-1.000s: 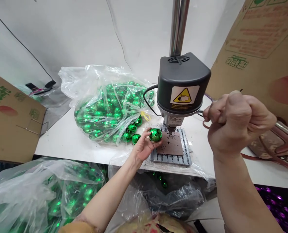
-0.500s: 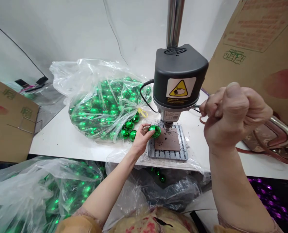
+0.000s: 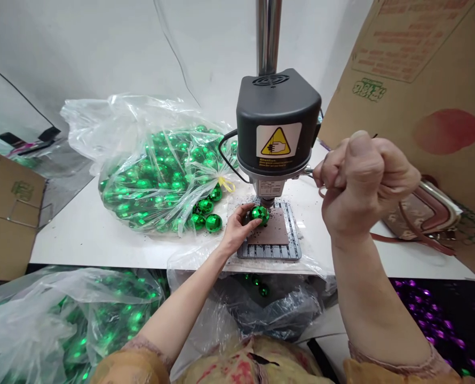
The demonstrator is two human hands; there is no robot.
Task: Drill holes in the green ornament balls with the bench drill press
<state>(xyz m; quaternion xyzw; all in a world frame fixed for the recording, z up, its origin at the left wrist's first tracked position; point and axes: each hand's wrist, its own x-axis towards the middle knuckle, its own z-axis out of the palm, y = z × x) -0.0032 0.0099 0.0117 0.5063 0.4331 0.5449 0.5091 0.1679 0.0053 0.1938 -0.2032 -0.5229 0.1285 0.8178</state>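
My left hand [image 3: 237,232] pinches a shiny green faceted ball [image 3: 260,214] between thumb and fingers, over the brown pad [image 3: 276,232] on the drill press base [image 3: 291,250]. The chuck [image 3: 267,203] of the black drill press [image 3: 277,120] is just above and behind the ball; whether they touch I cannot tell. My right hand [image 3: 365,184] is closed in a fist around the end of the metal lever [image 3: 307,172] at the machine's right side. Most of the grip is hidden by the fingers. Dark shavings lie around the pad.
A tied clear bag of green balls [image 3: 157,176] lies left on the white table [image 3: 89,234], with several loose balls [image 3: 213,223] beside it. Another bag [image 3: 101,320] is below. Cardboard boxes [image 3: 417,106] flank the table. A handbag [image 3: 425,213] lies right; purple balls [image 3: 433,317] are below.
My left hand has brought the green ball right, from the pad's edge to beneath the chuck. My right hand stays closed on the lever. The whole view has shifted slightly.
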